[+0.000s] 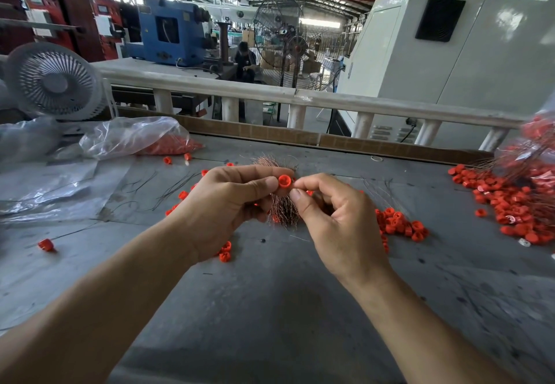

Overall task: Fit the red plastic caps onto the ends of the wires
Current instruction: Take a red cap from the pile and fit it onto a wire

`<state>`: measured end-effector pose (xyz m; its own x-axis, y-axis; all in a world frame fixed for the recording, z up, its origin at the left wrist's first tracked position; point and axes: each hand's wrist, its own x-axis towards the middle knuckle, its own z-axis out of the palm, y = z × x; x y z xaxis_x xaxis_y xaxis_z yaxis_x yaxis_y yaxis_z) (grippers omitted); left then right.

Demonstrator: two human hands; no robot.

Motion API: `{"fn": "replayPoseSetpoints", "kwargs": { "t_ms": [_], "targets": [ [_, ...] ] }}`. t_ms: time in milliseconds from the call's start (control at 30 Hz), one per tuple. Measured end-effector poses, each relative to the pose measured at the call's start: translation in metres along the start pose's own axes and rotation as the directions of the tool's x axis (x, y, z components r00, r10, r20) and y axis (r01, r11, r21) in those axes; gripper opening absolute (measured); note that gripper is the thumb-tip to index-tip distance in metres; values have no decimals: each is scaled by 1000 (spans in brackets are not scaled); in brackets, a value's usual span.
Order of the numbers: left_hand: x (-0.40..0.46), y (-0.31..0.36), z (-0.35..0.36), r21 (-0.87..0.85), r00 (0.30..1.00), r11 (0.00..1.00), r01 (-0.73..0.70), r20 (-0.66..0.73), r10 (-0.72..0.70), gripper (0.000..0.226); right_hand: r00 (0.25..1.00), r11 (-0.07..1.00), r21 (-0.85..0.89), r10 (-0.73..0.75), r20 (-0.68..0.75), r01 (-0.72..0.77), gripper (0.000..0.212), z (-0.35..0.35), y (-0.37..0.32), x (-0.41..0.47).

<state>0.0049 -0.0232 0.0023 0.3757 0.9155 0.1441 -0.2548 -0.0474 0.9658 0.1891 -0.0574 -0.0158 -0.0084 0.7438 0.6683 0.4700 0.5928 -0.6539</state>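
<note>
While both hands are raised together over the grey worktable (270, 308), the left hand (228, 203) pinches a single red cap (284, 181) at the tips of its thumb and forefinger, with the cap's open mouth turned toward the camera. A bundle of copper wires (282, 209) sits in that same hand, its lower strands fanning out below the curled fingers and a tuft showing above the knuckles. The right hand (333, 218) meets the cap from the other side, thumb and forefinger pressed together right against its rim; whether a wire end is caught between them is too fine to tell. Loose red caps lie scattered on the table under and around the hands, with a small heap (401, 224) just right of the right wrist and a far larger pile (510, 203) near the right edge, mixed with thin wires. At the left rear a clear plastic bag (135, 137) holds more red pieces, and a white desk fan (54, 81) stands behind it. Thin dark wire strands (168, 188) lie on the table left of the hands.
</note>
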Motion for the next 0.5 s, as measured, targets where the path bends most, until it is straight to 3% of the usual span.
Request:
{"fn": "replayPoseSetpoints", "kwargs": {
  "t_ms": [500],
  "targets": [
    [-2, 3, 5, -30, 1000, 999, 10, 9, -10, 25, 1000, 1000, 4, 25, -3, -25, 8, 2, 2, -1]
  ]
}}
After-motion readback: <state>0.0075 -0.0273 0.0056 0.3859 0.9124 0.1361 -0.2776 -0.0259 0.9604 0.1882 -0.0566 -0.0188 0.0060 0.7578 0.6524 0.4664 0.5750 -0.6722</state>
